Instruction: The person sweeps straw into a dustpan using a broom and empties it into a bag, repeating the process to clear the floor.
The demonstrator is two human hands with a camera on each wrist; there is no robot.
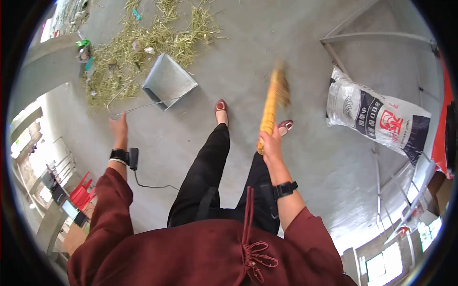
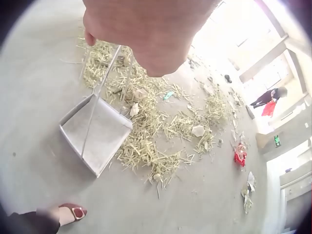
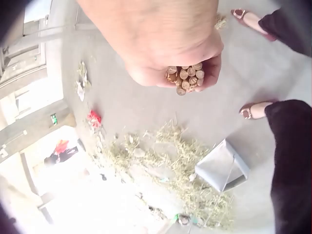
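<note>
Nearest, a maroon top (image 1: 191, 252); the right hand (image 1: 271, 143) wraps its fingers round a yellow-bound broom (image 1: 270, 105), the left hand (image 1: 119, 129) round the wire handle (image 2: 107, 73) of a grey dustpan (image 1: 174, 81), straw (image 1: 160, 35) beyond its edge; the sack (image 1: 377, 115) hides its contents.

"What shows on the long, yellow, stalk-bound broom (image 1: 272, 97)?"

"Narrow rings stripe its handle (image 1: 269, 112); the bristles (image 1: 284, 93) are brownish tan."

"And the boxy silver-grey metal dustpan (image 1: 174, 83)?"

"Plain all over, against a smooth grey floor (image 1: 162, 143)."

"The loose yellow-green straw (image 1: 162, 35)?"

"Flecked with white and teal scraps (image 1: 137, 15)."

"The big white plastic sack (image 1: 343, 102)?"

"Navy panels (image 1: 417, 131), pale lettering (image 1: 374, 113), a red printed block (image 1: 392, 123)."

"Anything darker?"

"A plain maroon cloth top (image 1: 191, 252), black trousers (image 1: 212, 150), and pointed dark-red shoes (image 1: 220, 101) with pale square buckles (image 1: 220, 107)."
</note>
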